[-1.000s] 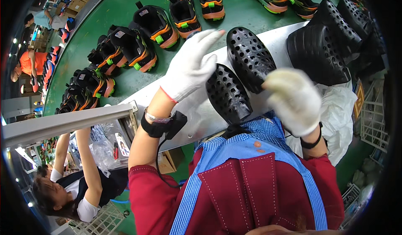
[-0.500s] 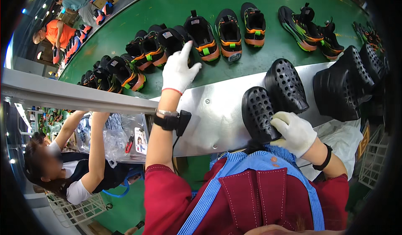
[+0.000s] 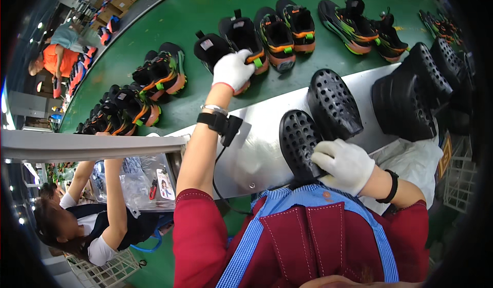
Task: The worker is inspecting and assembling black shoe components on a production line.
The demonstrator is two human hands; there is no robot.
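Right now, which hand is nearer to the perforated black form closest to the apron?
Right. The right hand is at the lower right edge of the perforated black form; the left hand is farther off, up and to the left, at a black sneaker.

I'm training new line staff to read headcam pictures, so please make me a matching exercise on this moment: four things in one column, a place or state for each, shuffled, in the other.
Things
1. Left hand
2. Right hand
3. Red tool
4. Plastic sheeting

Places or states
A. Lying beside a printed card
B. White and crumpled
C. At the heel end of a black shoe on the green surface
D. At a perforated black piece on the metal ledge

Pairs: 1-C, 2-D, 3-A, 4-B
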